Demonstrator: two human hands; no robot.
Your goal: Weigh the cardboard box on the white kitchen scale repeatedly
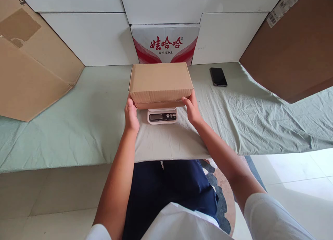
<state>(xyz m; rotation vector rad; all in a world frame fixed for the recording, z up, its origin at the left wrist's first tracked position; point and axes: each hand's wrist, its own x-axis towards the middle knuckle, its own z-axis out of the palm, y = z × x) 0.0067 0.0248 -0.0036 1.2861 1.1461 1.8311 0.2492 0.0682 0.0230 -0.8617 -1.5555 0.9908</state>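
Note:
A closed brown cardboard box (161,78) is held between both my hands, over a small white digital scale (162,121). The scale's display and buttons show in front of the box, while its platform is mostly hidden beneath; whether the box rests on it I cannot tell. My left hand (131,113) grips the lower left corner of the box. On the lower right corner, my right hand (191,106) has its thumb on the front face and its other fingers out of sight behind the side.
A black phone (218,76) lies on the pale green cloth (104,129) to the right. Behind stands a white and red carton (165,42) against white panels. Large cardboard pieces flank the table, one at left (36,63) and one at right (293,49).

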